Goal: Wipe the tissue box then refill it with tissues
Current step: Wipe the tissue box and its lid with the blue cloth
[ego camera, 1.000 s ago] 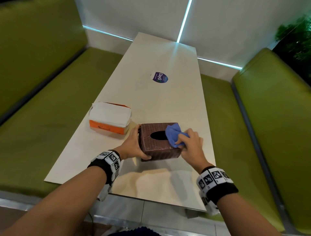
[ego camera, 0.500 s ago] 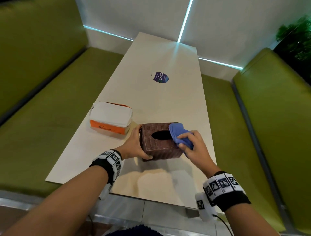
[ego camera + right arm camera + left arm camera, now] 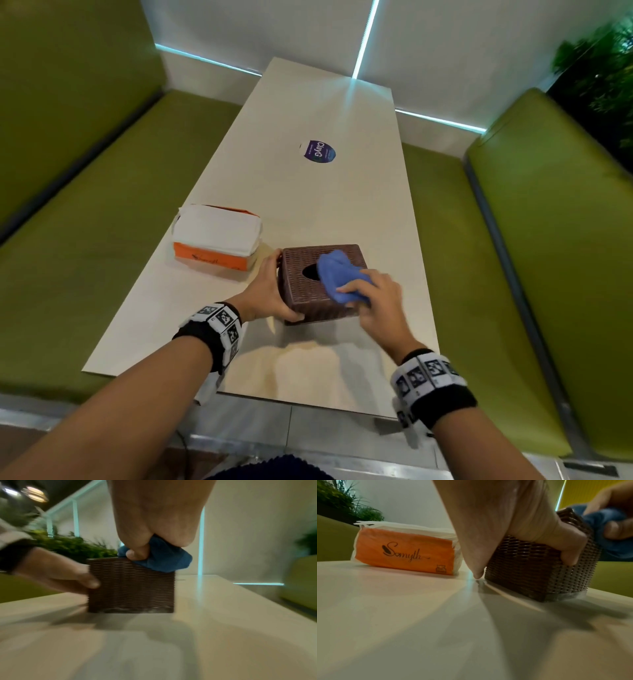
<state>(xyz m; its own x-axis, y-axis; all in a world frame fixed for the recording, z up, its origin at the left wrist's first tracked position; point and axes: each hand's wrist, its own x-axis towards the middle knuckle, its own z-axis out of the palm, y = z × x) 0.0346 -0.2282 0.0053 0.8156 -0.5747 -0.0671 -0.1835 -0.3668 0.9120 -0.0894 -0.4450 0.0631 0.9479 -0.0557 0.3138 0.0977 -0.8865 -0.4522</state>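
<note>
Near edge of the pale table at 6 o'clock: bare tabletop between that edge and the hands.

Left hand at 9 o'clock of the brown woven tissue box, thumb curled onto the near face, fingers round the far-left corner; it grips the box. The left wrist view shows the thumb pressed into the weave and the box base flat on the table.

Right hand at 4 o'clock of the box, fingers and thumb closed round a bunched blue cloth, which lies on the box top over the right side of the dark oval opening. Part of the opening is hidden under the cloth. Box interior cannot be made out. Right wrist view is motion-blurred.

Box stands near the table's right edge, at 3 o'clock; little room there.

At 10 o'clock of the box, just beside it, an orange pack of white tissues, near the left edge.

Farther, at 12 o'clock, a round purple sticker well apart, with open tabletop around it up to the far edge. Green benches flank both sides.
</note>
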